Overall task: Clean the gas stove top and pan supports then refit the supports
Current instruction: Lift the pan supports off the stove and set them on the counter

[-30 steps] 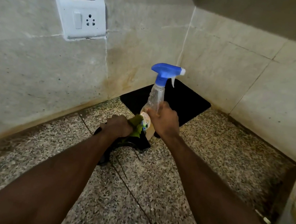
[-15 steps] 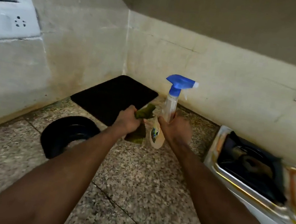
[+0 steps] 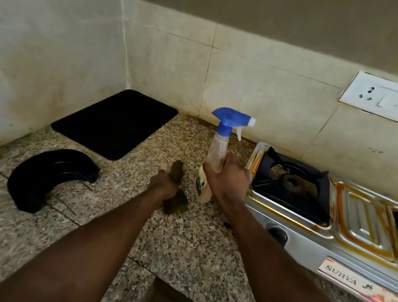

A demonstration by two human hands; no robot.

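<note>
Where the granite counter [image 3: 193, 248] lies nearest, two bare forearms reach forward. Left hand [image 3: 162, 188]: fingers clamped round a soft, limp olive-green cloth [image 3: 175, 205]. Right hand [image 3: 225, 180]: fingers closed on the body of a clear spray bottle [image 3: 219, 148] with blue trigger, likely light and slick; best held at the neck. Right of it, the gas stove [image 3: 362, 227], steel top stained orange. Pan support [image 3: 291, 185]: black, seated over the burner, probably heavy and rigid; lift by its outer frame. Second support cut off at frame edge. Farther left, a curved black object [image 3: 44, 174], identity unclear, and a black mat [image 3: 117, 123].
</note>
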